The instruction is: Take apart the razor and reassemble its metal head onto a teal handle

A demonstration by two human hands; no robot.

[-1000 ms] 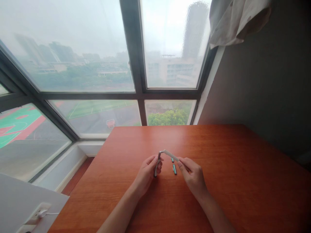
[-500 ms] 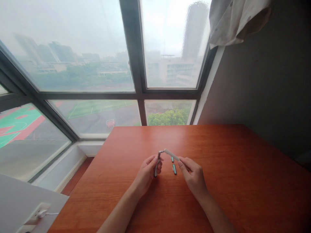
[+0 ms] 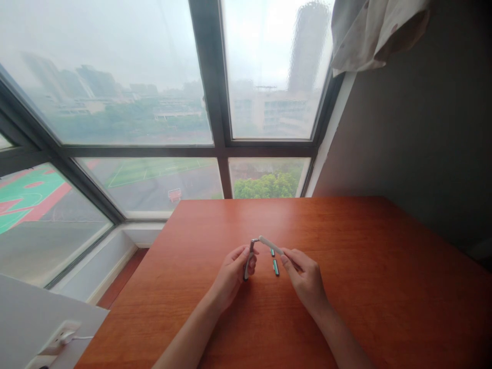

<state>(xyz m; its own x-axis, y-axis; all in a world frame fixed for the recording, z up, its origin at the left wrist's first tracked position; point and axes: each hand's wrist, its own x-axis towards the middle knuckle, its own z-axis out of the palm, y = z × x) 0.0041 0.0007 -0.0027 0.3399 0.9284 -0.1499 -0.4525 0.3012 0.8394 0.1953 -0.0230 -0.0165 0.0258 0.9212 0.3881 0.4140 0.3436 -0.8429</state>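
My left hand [image 3: 234, 269] is closed around a razor handle [image 3: 246, 270], grey and dark, held upright with its shiny metal neck bent to the right at the top. My right hand [image 3: 305, 274] pinches a pale, slim stick with a rounded end [image 3: 269, 243], which slants up to the left. The stick's tip is at the end of the metal neck; whether they touch I cannot tell. Below and behind the stick, two small green-and-black razor cartridges [image 3: 275, 268] lie on the table, the farther one partly covered by the stick.
The reddish-brown wooden table [image 3: 369, 287] spreads under both hands. Beyond its far edge stand large windows with dark frames [image 3: 265, 152]. A grey wall [image 3: 369, 148] rises on the right, with a hanging curtain [image 3: 376, 36]. A plug sits in a wall socket [image 3: 63, 335] at lower left.
My right hand and the pale stick have shifted very slightly to the left. The left hand, the razor handle and the cartridges look unmoved.
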